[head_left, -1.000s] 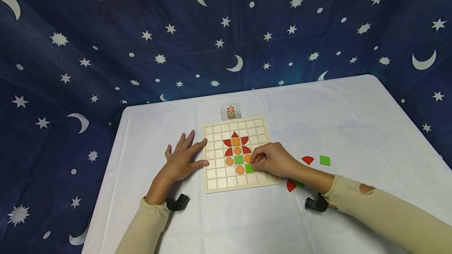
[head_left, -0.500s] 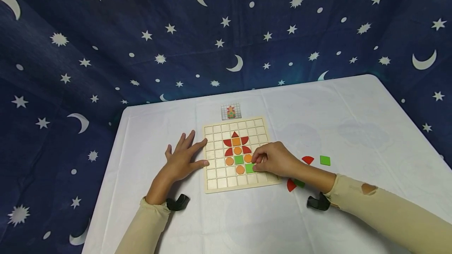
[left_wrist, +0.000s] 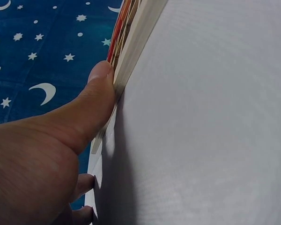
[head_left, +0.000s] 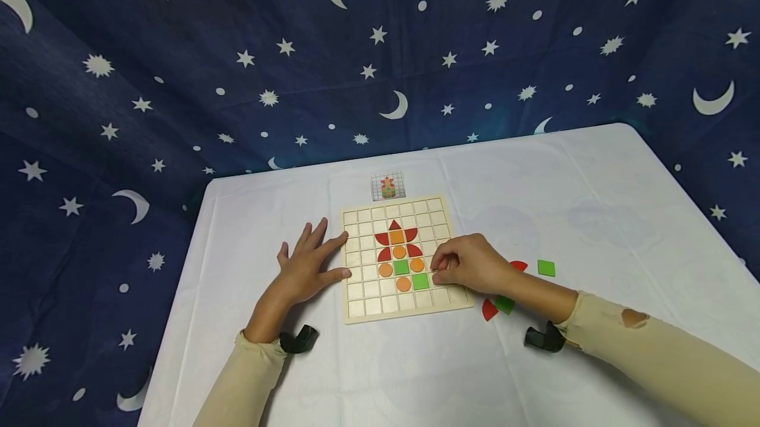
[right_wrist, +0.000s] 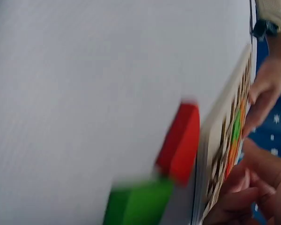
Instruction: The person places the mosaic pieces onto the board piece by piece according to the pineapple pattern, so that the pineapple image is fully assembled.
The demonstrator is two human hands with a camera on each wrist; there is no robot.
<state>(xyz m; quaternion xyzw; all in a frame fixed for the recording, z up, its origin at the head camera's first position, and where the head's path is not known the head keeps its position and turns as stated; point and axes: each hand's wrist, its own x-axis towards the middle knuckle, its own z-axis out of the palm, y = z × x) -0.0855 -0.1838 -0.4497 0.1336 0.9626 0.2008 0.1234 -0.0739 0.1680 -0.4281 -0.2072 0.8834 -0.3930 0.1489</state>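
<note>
A wooden grid board point(head_left: 362, 311) lies on the white-covered table, with red, orange and green flat pieces set in a figure on it. My left hand point(head_left: 305, 272) is spread at the board's left edge; in the left wrist view the thumb point(left_wrist: 99, 77) touches that edge. Over the board's right side hovers my right hand point(head_left: 475, 262), its fingers loosely bent and nothing seen between them. Just left of its fingertips sits a green square point(head_left: 420, 281) in a cell, beside an orange circle point(head_left: 404, 284). An orange circle point(head_left: 417, 265) lies above the square.
A small pattern card point(head_left: 388, 186) lies behind the board. To the right are a loose green square point(head_left: 546, 268) and a red quarter-circle point(head_left: 519, 265), partly behind the right arm. Another red piece point(head_left: 489, 310) and a green piece point(head_left: 504, 305) lie near the board's right corner.
My right hand has let go of the green square and drawn back slightly to the right, uncovering that square. The left hand has kept its place.
</note>
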